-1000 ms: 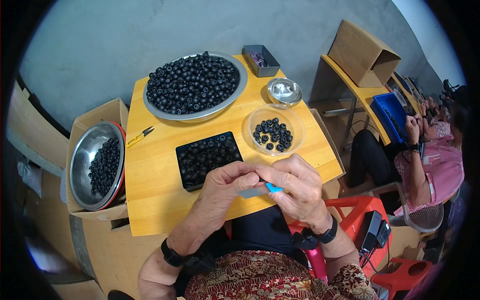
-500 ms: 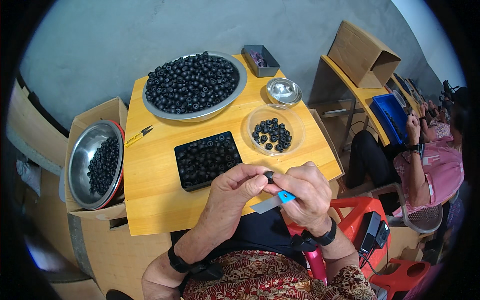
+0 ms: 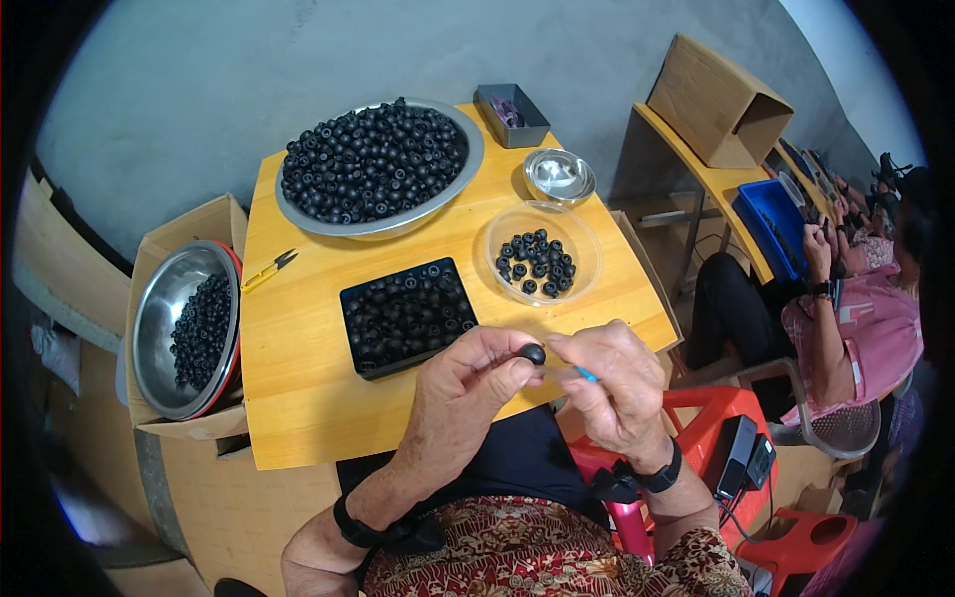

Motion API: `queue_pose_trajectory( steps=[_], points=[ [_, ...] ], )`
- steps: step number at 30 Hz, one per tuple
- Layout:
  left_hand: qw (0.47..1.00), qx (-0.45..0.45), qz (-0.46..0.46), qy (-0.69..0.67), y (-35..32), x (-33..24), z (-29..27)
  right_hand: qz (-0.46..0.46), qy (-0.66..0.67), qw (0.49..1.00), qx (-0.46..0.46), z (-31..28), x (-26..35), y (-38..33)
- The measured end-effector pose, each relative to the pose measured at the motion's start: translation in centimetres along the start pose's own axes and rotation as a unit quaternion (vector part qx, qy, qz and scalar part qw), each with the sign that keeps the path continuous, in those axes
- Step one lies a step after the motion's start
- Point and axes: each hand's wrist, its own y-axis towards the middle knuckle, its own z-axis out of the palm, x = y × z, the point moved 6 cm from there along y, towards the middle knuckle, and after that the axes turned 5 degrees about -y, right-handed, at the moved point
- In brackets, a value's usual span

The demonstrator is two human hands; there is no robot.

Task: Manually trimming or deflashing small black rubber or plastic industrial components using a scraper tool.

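Observation:
Between the thumb and fingers of my left hand (image 3: 463,383) is a small round black piece (image 3: 532,354), like a hollow bead. My right hand (image 3: 617,383) pinches a thin flat blade with a blue end (image 3: 585,374); the blade is now nearly edge-on, close beneath the piece. Both hands hover over the table's front edge. Just beyond my left hand lies a black rectangular tray (image 3: 360,366) filled with similar pieces. A clear plastic bowl (image 3: 594,261) with several more stands past my right hand.
A large metal basin (image 3: 465,189) heaped with black pieces fills the table's back left. Yellow thread snips (image 3: 267,271) lie at left. A small steel bowl (image 3: 559,175) and grey box (image 3: 537,131) stand behind. Left of the table, another basin (image 3: 154,328) rests in a carton. A person in pink sits at right.
My right hand has drawn slightly away from the black piece, and the blade has turned from broad side to nearly edge-on. My left hand keeps its hold, with more of the piece now showing.

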Motion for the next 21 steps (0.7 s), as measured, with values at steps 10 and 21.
queue_pose_trajectory(
  steps=[10, 21],
  points=[
    [0.997, 0.004, -0.063, -0.05, -0.6, 1.0, 1.0, -0.049, -0.174, 0.983, 0.011, -1.5, 0.2, -1.6],
    [0.995, 0.035, -0.072, -0.061, -0.8, 1.3, 1.3, -0.067, -0.169, 0.983, 0.039, -1.3, 0.3, -1.9]
  ],
)
